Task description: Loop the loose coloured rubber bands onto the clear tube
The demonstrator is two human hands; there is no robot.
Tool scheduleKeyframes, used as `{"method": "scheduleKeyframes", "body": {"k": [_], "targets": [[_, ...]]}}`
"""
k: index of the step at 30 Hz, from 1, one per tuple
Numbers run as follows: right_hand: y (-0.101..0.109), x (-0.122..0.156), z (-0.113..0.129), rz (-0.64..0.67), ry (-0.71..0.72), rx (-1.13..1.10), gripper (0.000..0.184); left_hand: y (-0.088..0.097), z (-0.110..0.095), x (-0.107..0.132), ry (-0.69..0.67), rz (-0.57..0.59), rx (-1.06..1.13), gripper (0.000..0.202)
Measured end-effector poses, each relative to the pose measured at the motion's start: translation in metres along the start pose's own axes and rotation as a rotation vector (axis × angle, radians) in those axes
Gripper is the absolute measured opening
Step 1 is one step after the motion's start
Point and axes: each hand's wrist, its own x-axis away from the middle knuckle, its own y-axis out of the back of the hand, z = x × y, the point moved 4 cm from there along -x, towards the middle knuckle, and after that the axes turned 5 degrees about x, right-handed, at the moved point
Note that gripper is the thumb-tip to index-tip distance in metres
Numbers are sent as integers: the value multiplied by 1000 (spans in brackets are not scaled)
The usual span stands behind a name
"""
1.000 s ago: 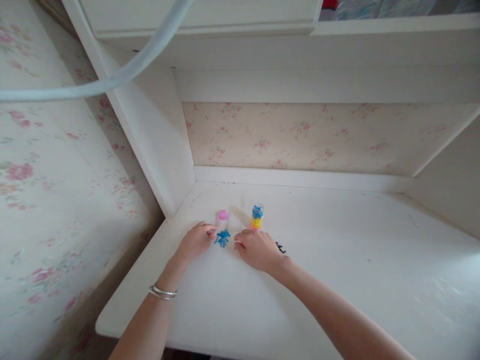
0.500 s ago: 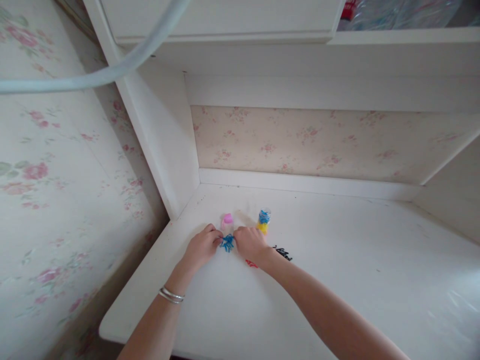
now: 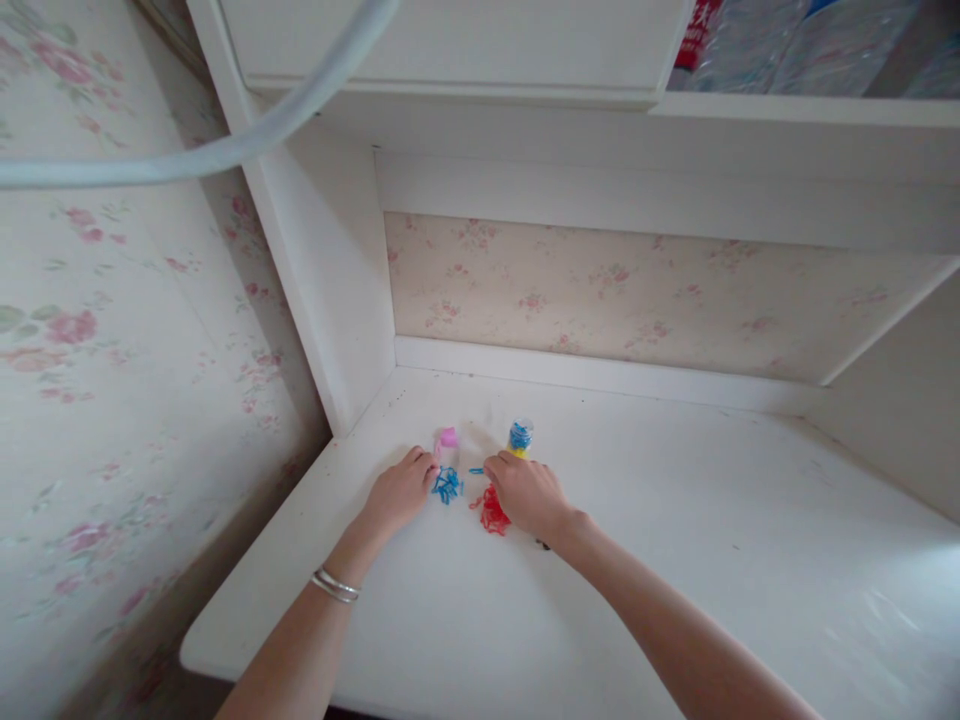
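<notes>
My right hand (image 3: 529, 490) is closed on a small blue rubber band (image 3: 476, 471), which sticks out left of its fingertips. Beneath and left of that hand lies a pile of red bands (image 3: 494, 512). My left hand (image 3: 405, 486) has its fingers pressed together at the left edge of a pile of blue bands (image 3: 448, 484); what they pinch, if anything, is hidden. Just behind the blue pile is a pink piece (image 3: 448, 437) with something clear below it. A clear jar (image 3: 520, 434) with blue and yellow contents stands behind my right hand, which partly covers it.
Black bits (image 3: 543, 545) peek out under my right wrist. All this lies on a white desk (image 3: 675, 560) with a side panel (image 3: 337, 260) at left and a shelf (image 3: 600, 130) above. A pale curved tube (image 3: 247, 145) crosses the upper left.
My right hand has moved right, away from the blue pile, with a blue band in its fingers. More of the red pile shows, while the black one is mostly covered. My left hand stays by the blue pile.
</notes>
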Motion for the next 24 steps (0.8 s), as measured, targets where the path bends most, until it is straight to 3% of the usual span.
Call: {"method": "scheduleKeyframes", "body": {"k": [13,19,24], "targets": [[-1,-17,10,-44,44,34,35,-3,-1,-1,66,19,-64,31],[-7,-20,15,-76,52,-14,36,4,-7,-3,-46,-108,272,28],[-5,-20,16,-132,26,-106,38,5,-13,-5,-118,-127,463,25]]}}
